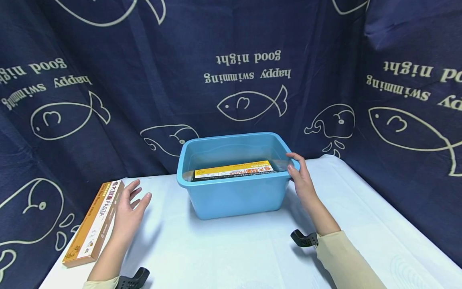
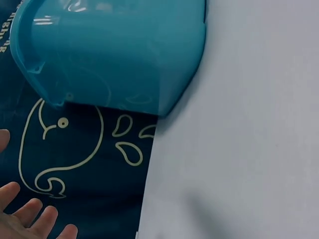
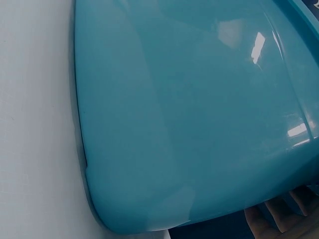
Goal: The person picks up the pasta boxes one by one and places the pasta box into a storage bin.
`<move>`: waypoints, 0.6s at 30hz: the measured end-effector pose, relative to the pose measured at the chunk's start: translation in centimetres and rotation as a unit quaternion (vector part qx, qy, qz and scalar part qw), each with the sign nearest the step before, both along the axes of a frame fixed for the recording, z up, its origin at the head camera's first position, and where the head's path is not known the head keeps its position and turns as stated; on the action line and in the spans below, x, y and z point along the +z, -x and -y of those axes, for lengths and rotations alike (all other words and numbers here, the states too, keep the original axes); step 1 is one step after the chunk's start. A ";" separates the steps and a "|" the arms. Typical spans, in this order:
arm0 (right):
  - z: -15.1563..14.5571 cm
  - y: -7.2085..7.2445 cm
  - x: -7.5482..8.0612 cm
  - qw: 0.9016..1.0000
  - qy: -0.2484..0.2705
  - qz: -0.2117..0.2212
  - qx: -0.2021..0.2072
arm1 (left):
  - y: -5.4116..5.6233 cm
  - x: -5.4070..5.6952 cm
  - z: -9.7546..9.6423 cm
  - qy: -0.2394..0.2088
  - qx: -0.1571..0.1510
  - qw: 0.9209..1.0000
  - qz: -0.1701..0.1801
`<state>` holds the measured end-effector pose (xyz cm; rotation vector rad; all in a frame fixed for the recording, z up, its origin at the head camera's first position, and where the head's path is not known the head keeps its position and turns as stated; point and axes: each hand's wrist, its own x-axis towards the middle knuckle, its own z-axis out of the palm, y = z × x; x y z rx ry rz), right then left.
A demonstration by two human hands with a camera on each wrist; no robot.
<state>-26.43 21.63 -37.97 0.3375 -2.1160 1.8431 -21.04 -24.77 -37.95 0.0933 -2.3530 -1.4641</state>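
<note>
A blue plastic bin stands on the table in the head view. My right hand grips its right rim, thumb on the near side; in the right wrist view its fingers lie beside the bin wall. Inside the bin lie a yellow pasta box and a darker box, mostly hidden by the front rim. On the left, an orange-and-white pasta box lies flat. My left hand hovers just right of that box, fingers loosely spread and holding nothing.
A white cloth covers the table. Behind and at both sides hangs a dark blue curtain with fish and whale drawings, close to the bin's back. Black wrist straps sit on both arms.
</note>
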 end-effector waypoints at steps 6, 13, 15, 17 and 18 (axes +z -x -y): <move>-0.1 0.0 -0.1 1.000 -0.002 0.001 -0.001 | -0.3 -0.4 0.6 -0.005 0.021 1.000 0.014; -0.1 0.1 -0.1 1.000 -0.005 0.003 -0.004 | -0.5 -0.8 1.2 -0.009 0.042 0.999 0.019; -0.1 0.0 -0.1 1.000 -0.003 0.001 -0.003 | -0.5 -0.9 1.4 -0.011 0.047 0.999 0.020; 0.0 0.0 -0.1 1.000 -0.002 -0.001 -0.002 | -0.6 -1.0 1.5 -0.016 0.051 0.998 0.017; 0.0 0.0 -0.1 1.000 -0.002 -0.001 -0.001 | -0.6 -1.1 1.5 -0.017 0.053 0.998 0.015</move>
